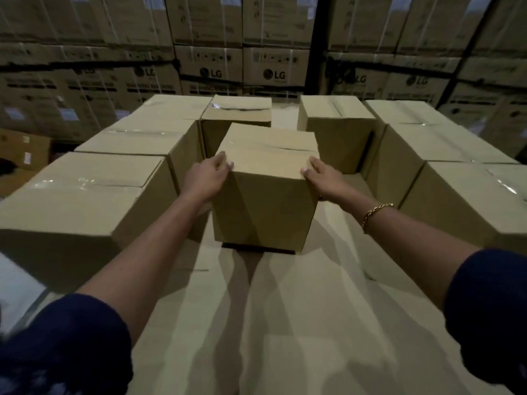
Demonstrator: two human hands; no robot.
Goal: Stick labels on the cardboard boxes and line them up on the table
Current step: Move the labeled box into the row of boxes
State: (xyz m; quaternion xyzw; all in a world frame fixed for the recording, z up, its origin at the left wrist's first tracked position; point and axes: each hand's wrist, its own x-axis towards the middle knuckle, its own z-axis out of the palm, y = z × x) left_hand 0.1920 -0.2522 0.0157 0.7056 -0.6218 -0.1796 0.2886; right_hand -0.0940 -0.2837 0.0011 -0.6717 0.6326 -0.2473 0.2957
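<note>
A small taped cardboard box [266, 201] stands upright in the middle of the cardboard-covered table [299, 323]. My left hand [206, 179] grips its upper left edge, thumb on top. My right hand [320, 178] grips the upper right edge the same way; a gold bracelet is on that wrist. No label shows on the box's near face or top. Sealed boxes run down the left [82, 195] and down the right [467, 195], and two more stand behind [238, 115] [336, 121].
Tall stacks of printed cartons [242, 64] fill the wall behind the table. A white surface [17, 297] shows at the lower left edge. Bare cardboard table surface lies in front of the held box.
</note>
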